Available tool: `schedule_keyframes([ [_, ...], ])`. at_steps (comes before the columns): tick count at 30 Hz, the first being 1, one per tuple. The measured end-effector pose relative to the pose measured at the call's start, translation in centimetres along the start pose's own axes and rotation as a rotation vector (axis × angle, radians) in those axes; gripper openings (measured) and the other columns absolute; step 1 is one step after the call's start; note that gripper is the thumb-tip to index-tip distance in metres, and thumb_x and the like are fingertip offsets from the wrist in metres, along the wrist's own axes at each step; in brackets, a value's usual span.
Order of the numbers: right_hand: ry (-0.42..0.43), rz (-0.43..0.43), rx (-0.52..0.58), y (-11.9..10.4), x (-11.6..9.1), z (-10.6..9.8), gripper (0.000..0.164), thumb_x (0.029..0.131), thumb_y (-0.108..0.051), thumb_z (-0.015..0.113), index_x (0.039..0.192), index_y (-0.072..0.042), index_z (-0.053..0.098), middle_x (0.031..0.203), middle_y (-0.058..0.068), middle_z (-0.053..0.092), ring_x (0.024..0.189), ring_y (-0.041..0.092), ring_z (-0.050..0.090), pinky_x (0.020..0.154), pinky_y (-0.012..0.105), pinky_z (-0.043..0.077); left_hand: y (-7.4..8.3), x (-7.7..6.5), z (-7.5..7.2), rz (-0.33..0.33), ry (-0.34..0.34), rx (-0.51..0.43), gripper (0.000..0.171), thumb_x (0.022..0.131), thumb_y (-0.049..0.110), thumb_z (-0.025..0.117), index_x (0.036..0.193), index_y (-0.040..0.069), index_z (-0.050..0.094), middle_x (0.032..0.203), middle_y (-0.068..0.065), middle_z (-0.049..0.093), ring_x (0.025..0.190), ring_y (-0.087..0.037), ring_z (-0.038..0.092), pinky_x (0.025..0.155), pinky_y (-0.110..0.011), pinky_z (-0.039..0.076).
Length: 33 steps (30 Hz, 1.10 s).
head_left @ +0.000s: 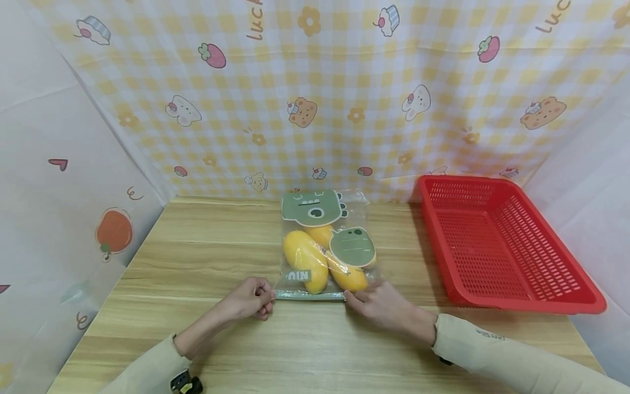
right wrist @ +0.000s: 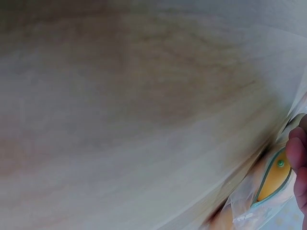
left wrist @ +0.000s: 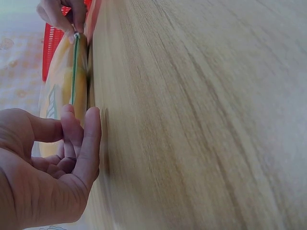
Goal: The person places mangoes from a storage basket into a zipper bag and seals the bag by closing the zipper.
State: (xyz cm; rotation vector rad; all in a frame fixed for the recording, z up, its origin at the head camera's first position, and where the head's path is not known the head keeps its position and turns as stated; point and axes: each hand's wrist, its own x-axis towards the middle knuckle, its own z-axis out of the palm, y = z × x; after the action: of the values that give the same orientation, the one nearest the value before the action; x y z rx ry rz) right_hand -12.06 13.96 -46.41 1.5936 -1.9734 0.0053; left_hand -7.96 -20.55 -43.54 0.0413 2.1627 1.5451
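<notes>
A clear zip bag (head_left: pixel 320 219) with green cartoon prints lies flat on the wooden table, its green-edged mouth toward me. Several yellow mangoes (head_left: pixel 306 257) show through the plastic. At the left end of the mouth, my left hand (head_left: pixel 256 298) pinches the edge between thumb and finger. My right hand (head_left: pixel 381 306) grips the same edge further right, its fingertips covering that end. In the left wrist view the green zip strip (left wrist: pixel 74 72) runs straight between both hands. The right wrist view shows the bag's teal edges (right wrist: pixel 261 184) parted beside my right fingers (right wrist: pixel 298 153), a mango behind them.
A red plastic basket (head_left: pixel 440 246) with slotted walls stands at the right of the table (head_left: pixel 197 246). Behind the table hangs a yellow checked cloth (head_left: pixel 344 148) with cartoon prints. White printed cloth (head_left: pixel 59 219) covers the left side.
</notes>
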Motion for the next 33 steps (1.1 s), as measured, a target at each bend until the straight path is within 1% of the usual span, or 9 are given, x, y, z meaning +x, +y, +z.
schedule_keyframes([
  [5,-0.007,0.002,0.005,0.03,-0.09,-0.16,0.034,0.097,-0.006,0.040,0.105,-0.006,0.073,0.070,-0.005,0.060,0.050,0.013,0.049,0.041,0.025,0.038,-0.06,0.05,-0.03,0.002,-0.002,0.002,0.014,0.103,0.000,0.056,0.090,-0.006,0.058,0.075,-0.010,0.061,0.065,-0.015,0.058,0.063,-0.032,0.059],
  [8,-0.013,0.006,0.014,0.02,-0.17,-0.34,0.031,0.092,-0.007,0.045,0.105,-0.006,0.073,0.070,-0.005,0.060,0.051,0.014,0.050,0.041,0.026,0.038,-0.07,0.07,-0.05,0.005,-0.003,0.004,0.014,0.103,0.000,0.056,0.090,-0.006,0.057,0.075,-0.009,0.061,0.064,-0.015,0.057,0.062,-0.031,0.059],
  [10,-0.019,0.010,0.019,0.01,-0.23,-0.42,0.031,0.092,-0.007,0.045,0.106,-0.006,0.073,0.071,-0.005,0.061,0.052,0.014,0.051,0.041,0.026,0.038,-0.07,0.07,-0.07,0.007,-0.004,0.004,0.015,0.103,0.000,0.056,0.090,-0.006,0.057,0.075,-0.009,0.061,0.064,-0.014,0.057,0.062,-0.030,0.059],
  [17,-0.024,0.013,0.024,0.06,-0.54,-0.36,0.043,0.102,-0.006,0.031,0.105,-0.007,0.074,0.072,-0.004,0.063,0.055,0.015,0.053,0.043,0.025,0.039,-0.07,0.02,-0.12,0.013,-0.010,0.000,0.015,0.103,0.000,0.056,0.090,-0.006,0.057,0.075,-0.009,0.061,0.064,-0.014,0.057,0.060,-0.029,0.058],
  [24,-0.009,0.010,0.038,0.14,-0.79,-0.37,0.034,0.095,-0.006,0.040,0.104,-0.005,0.073,0.072,-0.004,0.063,0.053,0.014,0.052,0.042,0.024,0.038,-0.21,0.10,-0.21,0.009,-0.016,-0.003,0.015,0.103,0.000,0.055,0.089,-0.005,0.057,0.075,-0.010,0.061,0.064,-0.013,0.057,0.062,-0.029,0.059],
  [30,-0.007,0.013,0.046,0.18,-0.88,-0.47,0.036,0.098,-0.007,0.038,0.105,-0.005,0.073,0.072,-0.004,0.063,0.052,0.013,0.051,0.042,0.023,0.037,-0.24,0.01,-0.17,0.010,-0.011,0.003,0.014,0.103,0.000,0.056,0.090,-0.005,0.058,0.075,-0.010,0.061,0.064,-0.014,0.057,0.063,-0.032,0.060],
  [33,-0.012,0.015,0.056,0.20,-0.94,-0.53,0.036,0.098,-0.006,0.038,0.105,-0.005,0.073,0.072,-0.004,0.063,0.051,0.013,0.050,0.042,0.023,0.037,-0.24,-0.03,-0.15,0.012,-0.006,0.008,0.013,0.103,0.000,0.057,0.091,-0.005,0.058,0.075,-0.010,0.061,0.064,-0.015,0.057,0.063,-0.033,0.060],
])
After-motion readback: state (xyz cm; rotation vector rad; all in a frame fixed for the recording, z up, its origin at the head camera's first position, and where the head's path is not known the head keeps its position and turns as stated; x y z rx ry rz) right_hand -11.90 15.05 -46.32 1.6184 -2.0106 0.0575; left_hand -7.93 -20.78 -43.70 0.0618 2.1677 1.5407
